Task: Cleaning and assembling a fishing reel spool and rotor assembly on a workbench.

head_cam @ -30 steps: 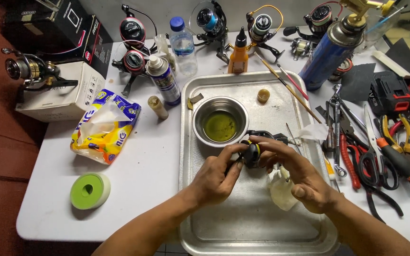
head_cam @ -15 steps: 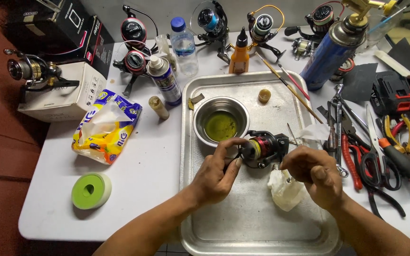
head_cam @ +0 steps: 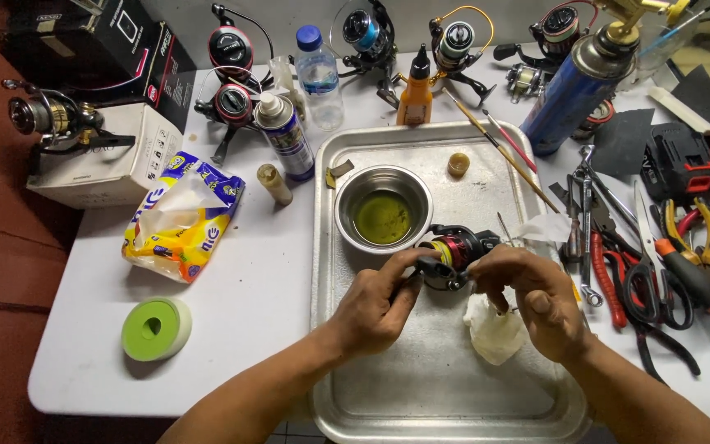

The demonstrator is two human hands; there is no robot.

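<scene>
I have a small black and red fishing reel (head_cam: 454,251) pinched between both hands over the metal tray (head_cam: 421,395). My left hand (head_cam: 375,304) is closed on it from the left, thumb and fingertips clamped on the dark part at its lower end. My right hand (head_cam: 536,300) curls over it from the right, fingers bent around the reel body, so the reel sits squarely between the two, held just above the tray floor.

Right under my right hand lies a crumpled white tissue (head_cam: 495,329) on the tray. Just beyond my hands, close to the reel, stands a small steel bowl (head_cam: 384,210) with yellow-green liquid in it. Farther out past the bowl, off the tray, are a spray can (head_cam: 285,136), a water bottle (head_cam: 320,78) and an orange squeeze bottle (head_cam: 417,94).

Well to the left of my left hand, on the white worktop (head_cam: 240,312), sit a green tape roll (head_cam: 156,329) and a yellow tissue pack (head_cam: 182,218). To the right of my right hand, pliers and cutters (head_cam: 659,271) lie spread beside the tray.
</scene>
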